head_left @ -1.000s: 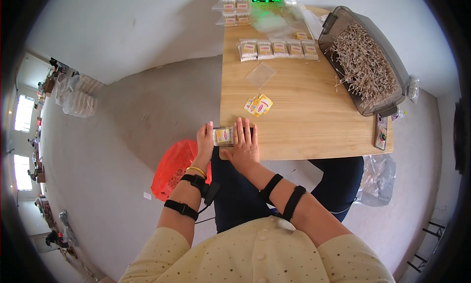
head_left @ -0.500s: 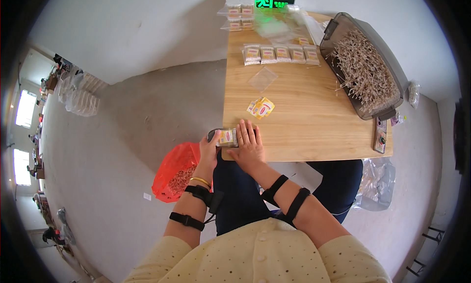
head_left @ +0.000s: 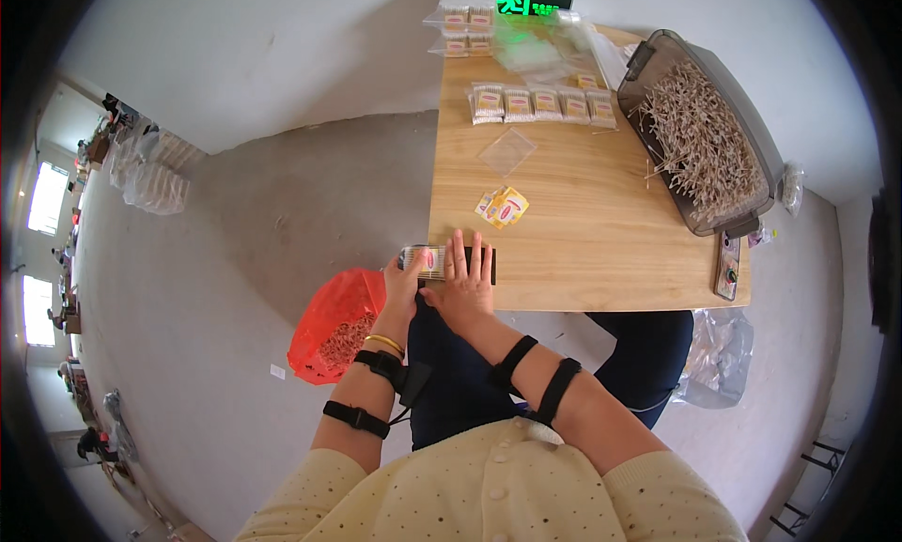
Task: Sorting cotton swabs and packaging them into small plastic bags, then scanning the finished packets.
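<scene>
At the table's near left corner, my left hand (head_left: 401, 284) is closed around the side of a clear pack of cotton swabs (head_left: 432, 261) with a yellow and white card in it. My right hand (head_left: 465, 293) lies flat with its fingers stretched out and a little spread, covering the right end of the pack. A flat black piece (head_left: 484, 266) shows beside and between those fingers; most of it is hidden. Beyond my hands lie a few yellow and white cards (head_left: 505, 207) and an unfilled clear bag (head_left: 508, 152).
Filled swab packs (head_left: 546, 103) stand in a row farther back. A grey bin (head_left: 772, 152) of loose swabs tilts at the right, near a phone-like object (head_left: 727, 266). Clear bags (head_left: 540, 58) lie near a green lit sign (head_left: 534, 1). A red bag (head_left: 315, 307) with swabs sits on the floor.
My right hand has slid left over the pack's end, and the black piece now shows to its right. My left hand still holds the pack. The view has shifted slightly.
</scene>
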Tool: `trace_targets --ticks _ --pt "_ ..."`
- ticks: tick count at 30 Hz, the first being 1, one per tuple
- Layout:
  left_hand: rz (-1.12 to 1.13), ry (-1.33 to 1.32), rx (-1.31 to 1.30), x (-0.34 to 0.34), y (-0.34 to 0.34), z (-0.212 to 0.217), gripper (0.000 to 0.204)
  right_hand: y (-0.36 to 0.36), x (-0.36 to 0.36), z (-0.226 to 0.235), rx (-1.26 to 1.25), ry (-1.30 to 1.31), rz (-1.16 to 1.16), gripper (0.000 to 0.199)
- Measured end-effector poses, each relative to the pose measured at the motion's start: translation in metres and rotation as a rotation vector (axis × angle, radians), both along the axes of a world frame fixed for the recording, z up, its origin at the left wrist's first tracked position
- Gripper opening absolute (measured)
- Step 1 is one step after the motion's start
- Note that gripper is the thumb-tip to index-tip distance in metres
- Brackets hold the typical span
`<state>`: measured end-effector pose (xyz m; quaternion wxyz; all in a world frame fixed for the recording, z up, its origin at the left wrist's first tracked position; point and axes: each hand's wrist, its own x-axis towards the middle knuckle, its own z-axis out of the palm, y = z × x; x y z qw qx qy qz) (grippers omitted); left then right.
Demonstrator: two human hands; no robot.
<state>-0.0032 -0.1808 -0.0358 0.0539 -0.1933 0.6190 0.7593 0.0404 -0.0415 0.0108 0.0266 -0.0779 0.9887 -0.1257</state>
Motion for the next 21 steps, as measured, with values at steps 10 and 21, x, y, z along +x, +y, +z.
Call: trace_targets --ticks 10,21 --pt "-0.075 0.012 -0.313 -0.024 -0.035 -0.008 0.046 0.012 0.004 -0.002 -0.013 0.035 0.071 0.092" --pt "-0.086 0.198 -0.679 -0.037 -0.054 -0.052 0.052 0.0 0.003 0.003 -0.016 -0.029 0.026 0.101"
